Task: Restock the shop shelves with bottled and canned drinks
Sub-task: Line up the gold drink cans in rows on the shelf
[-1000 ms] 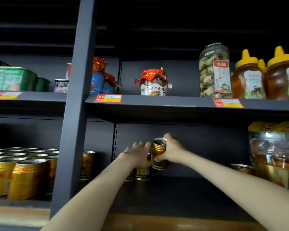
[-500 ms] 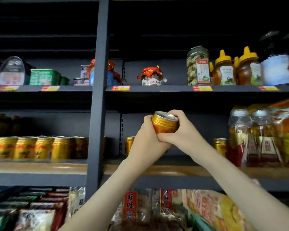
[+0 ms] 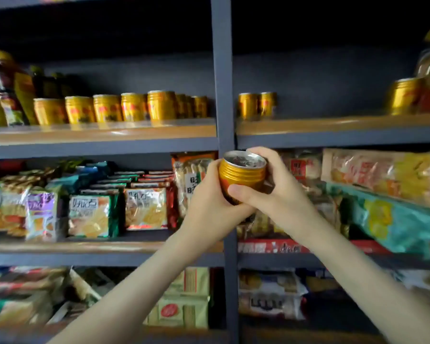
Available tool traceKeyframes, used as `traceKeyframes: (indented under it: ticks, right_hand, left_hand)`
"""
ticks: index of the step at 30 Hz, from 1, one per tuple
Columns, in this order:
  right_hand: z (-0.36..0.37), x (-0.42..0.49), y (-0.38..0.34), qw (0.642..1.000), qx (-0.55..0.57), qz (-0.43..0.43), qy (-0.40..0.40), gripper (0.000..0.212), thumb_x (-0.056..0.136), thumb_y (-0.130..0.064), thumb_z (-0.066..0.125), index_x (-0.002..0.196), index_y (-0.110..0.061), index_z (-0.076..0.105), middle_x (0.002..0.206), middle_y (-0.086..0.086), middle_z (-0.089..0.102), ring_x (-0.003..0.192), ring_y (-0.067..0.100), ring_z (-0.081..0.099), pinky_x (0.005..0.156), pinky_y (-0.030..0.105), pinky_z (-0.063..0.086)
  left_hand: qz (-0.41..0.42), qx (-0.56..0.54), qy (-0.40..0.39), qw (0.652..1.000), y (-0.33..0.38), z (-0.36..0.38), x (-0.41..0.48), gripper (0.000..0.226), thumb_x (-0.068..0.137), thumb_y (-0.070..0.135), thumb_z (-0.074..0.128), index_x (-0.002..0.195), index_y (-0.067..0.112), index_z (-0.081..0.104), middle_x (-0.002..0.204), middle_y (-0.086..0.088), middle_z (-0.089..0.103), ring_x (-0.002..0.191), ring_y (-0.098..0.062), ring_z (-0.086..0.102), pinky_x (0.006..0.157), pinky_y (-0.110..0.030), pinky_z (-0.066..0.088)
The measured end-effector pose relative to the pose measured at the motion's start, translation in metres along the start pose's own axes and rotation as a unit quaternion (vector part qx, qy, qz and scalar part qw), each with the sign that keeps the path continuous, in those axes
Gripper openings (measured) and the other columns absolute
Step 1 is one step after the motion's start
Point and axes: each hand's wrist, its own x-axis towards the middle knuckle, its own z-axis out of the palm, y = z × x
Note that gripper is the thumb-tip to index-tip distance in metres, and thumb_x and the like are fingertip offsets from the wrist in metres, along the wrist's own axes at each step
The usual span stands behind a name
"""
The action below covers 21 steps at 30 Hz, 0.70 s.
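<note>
A: What is different across the shelving now?

B: The view sits lower than half a second ago. The can shelf (image 3: 102, 131) is high in the picture, and the snack packets (image 3: 92, 212) fill the middle, where before they only showed along the bottom. The jars and honey bottles of the top shelf are out of view.

A: And the stock on that shelf?

B: The row of gold cans (image 3: 134, 106) stands left of the upright post (image 3: 222, 70). A pair of cans (image 3: 257, 105) stands just right of it, then bare board as far as a lone can (image 3: 405, 96) at the far right.

A: The hands?

B: A second ago both reached deep into that bay. Now they are drawn back. The left hand (image 3: 209, 207) wraps the lower body of the gold can (image 3: 241, 175), and the right hand (image 3: 278, 194) clamps it from the other side, thumb across the front.

A: So where is the can?

B: Off the shelf, upright, in mid-air before the post, level with the snack packets. I judge it is being carried to be placed again, so it isn't stocked yet.
</note>
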Motion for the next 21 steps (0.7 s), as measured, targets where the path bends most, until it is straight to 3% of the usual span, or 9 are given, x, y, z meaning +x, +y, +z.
traceKeyframes:
  ticks: [2,5,9,13,15,17,19,21]
  right_hand:
    - [0.041,-0.019,0.019,0.999,0.014,0.032,-0.020,0.065,0.073,-0.034,0.080,0.127,-0.039,0.045,0.118,-0.022,0.058,0.109,-0.006,0.055,0.091,0.019,0.047]
    - [0.098,-0.046,0.046,0.993,0.048,0.088,-0.064,0.062,0.071,-0.035,0.078,0.123,-0.043,0.046,0.120,-0.024,0.055,0.110,-0.009,0.053,0.093,0.015,0.045]
    - [0.155,-0.077,0.077,0.974,0.100,0.167,-0.118,0.053,0.072,-0.039,0.070,0.120,-0.039,0.049,0.121,-0.016,0.057,0.111,-0.002,0.056,0.094,0.022,0.046]
    - [0.191,-0.100,0.102,0.969,0.067,0.182,-0.154,0.052,0.083,-0.027,0.072,0.126,-0.035,0.043,0.129,-0.011,0.050,0.118,-0.003,0.049,0.098,0.017,0.040]
    - [0.198,-0.107,0.112,0.964,0.061,0.189,-0.175,0.057,0.084,-0.026,0.073,0.128,-0.039,0.040,0.134,-0.014,0.045,0.123,-0.005,0.045,0.101,0.016,0.037]
    - [0.199,-0.111,0.123,0.956,0.079,0.203,-0.198,0.065,0.083,-0.036,0.074,0.136,-0.044,0.037,0.141,-0.021,0.041,0.131,-0.004,0.039,0.108,0.023,0.035]
    - [0.198,-0.113,0.132,0.945,0.106,0.220,-0.219,0.078,0.079,-0.049,0.073,0.143,-0.050,0.028,0.150,-0.024,0.031,0.138,-0.002,0.032,0.113,0.030,0.035]
    - [0.198,-0.115,0.139,0.934,0.120,0.218,-0.256,0.091,0.073,-0.058,0.074,0.144,-0.056,0.017,0.154,-0.028,0.018,0.140,-0.004,0.026,0.111,0.026,0.037]
  left_hand:
    - [-0.026,0.009,-0.027,0.999,-0.034,-0.022,-0.030,0.069,0.069,0.029,0.084,0.126,0.030,0.045,0.109,0.015,0.065,0.096,0.006,0.063,0.080,-0.017,0.052]
    - [-0.079,0.027,-0.058,0.995,-0.085,-0.050,-0.077,0.071,0.064,0.036,0.080,0.125,0.035,0.044,0.111,0.016,0.065,0.101,0.003,0.062,0.086,-0.029,0.054]
    - [-0.137,0.028,-0.108,0.984,-0.139,-0.076,-0.133,0.067,0.064,0.042,0.076,0.123,0.032,0.044,0.111,0.012,0.064,0.099,0.000,0.063,0.080,-0.025,0.053]
    - [-0.164,0.018,-0.129,0.978,-0.170,-0.088,-0.169,0.068,0.071,0.013,0.078,0.122,0.036,0.039,0.113,0.011,0.062,0.101,0.002,0.061,0.079,-0.013,0.047]
    - [-0.173,0.012,-0.129,0.976,-0.178,-0.090,-0.179,0.068,0.071,0.015,0.080,0.122,0.035,0.040,0.116,0.014,0.060,0.105,0.000,0.061,0.083,-0.018,0.050]
    - [-0.208,-0.007,-0.126,0.970,-0.182,-0.091,-0.183,0.069,0.072,0.014,0.082,0.125,0.031,0.042,0.118,0.011,0.061,0.107,-0.002,0.061,0.088,-0.024,0.052]
    - [-0.286,-0.057,-0.120,0.949,-0.180,-0.091,-0.184,0.069,0.072,0.020,0.085,0.125,0.032,0.043,0.117,0.009,0.063,0.105,-0.002,0.063,0.090,-0.025,0.052]
    - [-0.390,-0.146,-0.113,0.902,-0.178,-0.091,-0.183,0.066,0.070,0.034,0.084,0.125,0.029,0.048,0.114,0.003,0.067,0.101,-0.009,0.067,0.090,-0.031,0.055]
